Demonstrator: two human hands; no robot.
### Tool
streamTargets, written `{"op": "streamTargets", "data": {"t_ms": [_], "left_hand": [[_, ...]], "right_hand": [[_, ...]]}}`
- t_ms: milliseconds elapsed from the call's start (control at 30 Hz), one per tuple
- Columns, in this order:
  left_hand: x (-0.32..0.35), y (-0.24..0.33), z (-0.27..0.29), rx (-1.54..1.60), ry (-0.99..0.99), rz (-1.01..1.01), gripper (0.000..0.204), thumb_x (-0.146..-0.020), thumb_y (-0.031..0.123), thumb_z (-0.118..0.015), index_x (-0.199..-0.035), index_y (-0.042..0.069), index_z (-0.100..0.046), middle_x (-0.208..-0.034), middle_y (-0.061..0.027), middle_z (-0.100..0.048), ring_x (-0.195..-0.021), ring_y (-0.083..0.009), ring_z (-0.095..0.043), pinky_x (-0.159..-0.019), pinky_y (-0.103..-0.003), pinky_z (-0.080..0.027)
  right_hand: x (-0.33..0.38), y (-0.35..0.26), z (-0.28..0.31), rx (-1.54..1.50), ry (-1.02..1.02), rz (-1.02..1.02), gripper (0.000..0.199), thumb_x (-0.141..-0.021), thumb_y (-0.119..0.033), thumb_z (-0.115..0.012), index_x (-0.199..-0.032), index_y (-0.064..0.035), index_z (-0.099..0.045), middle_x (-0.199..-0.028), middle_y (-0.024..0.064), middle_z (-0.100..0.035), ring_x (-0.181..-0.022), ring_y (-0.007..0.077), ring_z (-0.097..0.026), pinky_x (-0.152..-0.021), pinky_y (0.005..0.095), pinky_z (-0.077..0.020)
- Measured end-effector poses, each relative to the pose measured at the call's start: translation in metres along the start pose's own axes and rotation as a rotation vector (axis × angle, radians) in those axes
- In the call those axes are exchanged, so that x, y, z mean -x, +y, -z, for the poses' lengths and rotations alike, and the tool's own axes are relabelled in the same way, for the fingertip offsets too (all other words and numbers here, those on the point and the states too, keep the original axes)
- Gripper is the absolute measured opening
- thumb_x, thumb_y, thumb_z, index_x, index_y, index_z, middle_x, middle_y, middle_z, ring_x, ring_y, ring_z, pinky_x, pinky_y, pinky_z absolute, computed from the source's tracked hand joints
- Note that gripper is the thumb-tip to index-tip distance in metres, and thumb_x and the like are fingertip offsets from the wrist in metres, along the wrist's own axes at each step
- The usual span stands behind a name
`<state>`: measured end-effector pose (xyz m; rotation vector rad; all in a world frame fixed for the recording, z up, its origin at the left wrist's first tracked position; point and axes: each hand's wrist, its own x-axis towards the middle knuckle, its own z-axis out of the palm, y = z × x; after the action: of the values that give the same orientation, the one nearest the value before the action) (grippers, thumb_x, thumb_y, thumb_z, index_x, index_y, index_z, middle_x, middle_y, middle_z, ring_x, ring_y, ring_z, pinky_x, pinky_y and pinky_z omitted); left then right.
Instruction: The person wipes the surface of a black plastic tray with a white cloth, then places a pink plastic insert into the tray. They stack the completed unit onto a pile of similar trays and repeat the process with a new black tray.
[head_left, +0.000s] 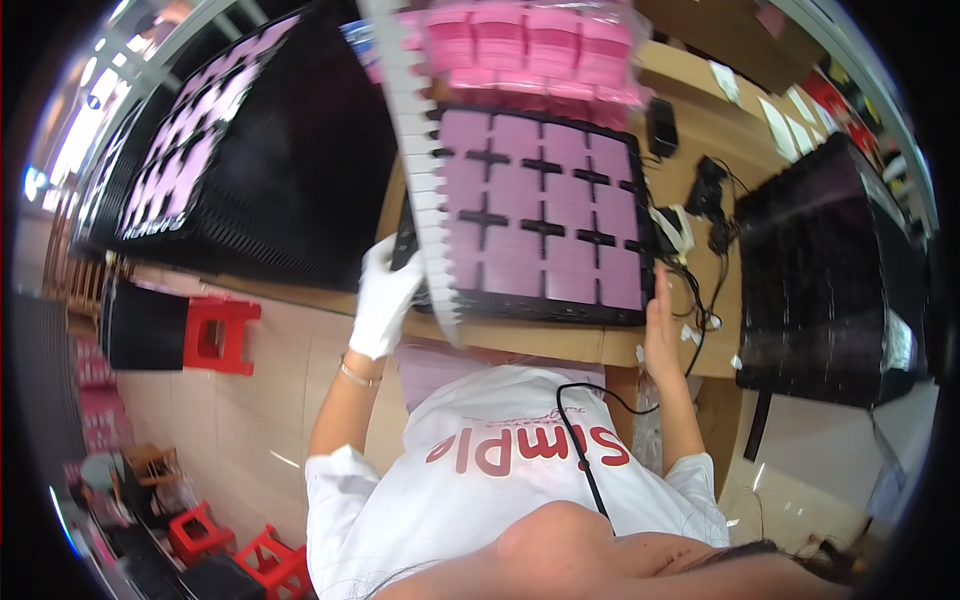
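A black tray lies on the table in front of me, with rows of flat purple pieces and black cross-shaped gaps between them. My left hand, in a white glove, has its fingers round a black edge at the tray's left side. A pale toothed strip crosses the view in front of that side and hides part of the edge. My right hand is bare. Its fingers are stretched out along the tray's right front corner.
Tall stacks of black trays stand at left and right. Bagged pink pieces sit behind the tray. Black cables and an adapter lie on its right. Red stools stand on the floor at left.
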<state>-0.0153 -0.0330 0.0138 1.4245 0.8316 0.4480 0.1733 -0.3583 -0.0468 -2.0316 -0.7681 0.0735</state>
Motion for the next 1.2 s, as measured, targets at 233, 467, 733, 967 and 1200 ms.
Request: {"op": "streamTargets", "data": {"t_ms": [233,467,733,967,1200], "left_hand": [[0.016,0.145,0.032,-0.264,0.402,-0.686,0.047,-0.086,0.014,-0.072,-0.126,-0.003,-0.053,-0.109,-0.0086,-0.062,-0.099,-0.0129,-0.058,-0.089,-0.027,-0.046],[0.005,0.271,0.254,-1.080,1.038,-0.920,0.028,-0.090,0.018,-0.064,-0.116,0.007,-0.069,-0.112,-0.0136,-0.067,-0.102,-0.0187,-0.063,-0.089,-0.026,-0.048],[-0.078,0.229,0.491,0.020,0.796,-0.545,0.022,-0.076,0.011,-0.078,-0.097,0.006,-0.074,-0.100,-0.0024,-0.070,-0.080,-0.0135,-0.058,-0.068,-0.027,-0.042],[-0.054,0.242,0.367,-1.455,1.193,-0.117,0.059,-0.083,0.050,-0.066,-0.121,0.005,-0.064,-0.120,-0.0125,-0.065,-0.109,-0.0222,-0.061,-0.100,-0.034,-0.040],[0.000,0.218,0.126,-1.181,0.154,-0.784,0.041,-0.092,0.031,-0.063,-0.125,0.008,-0.061,-0.128,-0.0135,-0.060,-0.113,-0.0233,-0.060,-0.098,-0.030,-0.044]], "right_hand": [[-0.023,-0.049,0.010,-0.045,0.177,0.288,0.060,-0.104,-0.038,-0.029,-0.146,0.0041,-0.029,-0.152,0.0219,-0.030,-0.141,0.0348,-0.029,-0.115,0.0416,-0.0201],[-0.025,-0.061,-0.005,-0.042,0.054,0.318,0.051,-0.104,-0.031,-0.032,-0.141,0.0036,-0.039,-0.148,0.0209,-0.037,-0.138,0.0336,-0.035,-0.114,0.0414,-0.0253],[-0.019,-0.048,-0.020,-0.067,0.023,0.225,0.045,-0.102,-0.022,-0.035,-0.138,0.0029,-0.042,-0.146,0.0206,-0.040,-0.136,0.0338,-0.038,-0.113,0.0418,-0.0263],[-0.025,-0.062,-0.020,-0.060,0.031,0.255,0.045,-0.102,-0.024,-0.034,-0.138,0.0026,-0.043,-0.145,0.0204,-0.041,-0.135,0.0340,-0.039,-0.113,0.0420,-0.0265],[-0.035,-0.076,-0.025,0.006,-0.027,0.311,0.047,-0.103,-0.028,-0.035,-0.138,0.0026,-0.043,-0.145,0.0204,-0.041,-0.136,0.0345,-0.038,-0.113,0.0422,-0.0265]]}}
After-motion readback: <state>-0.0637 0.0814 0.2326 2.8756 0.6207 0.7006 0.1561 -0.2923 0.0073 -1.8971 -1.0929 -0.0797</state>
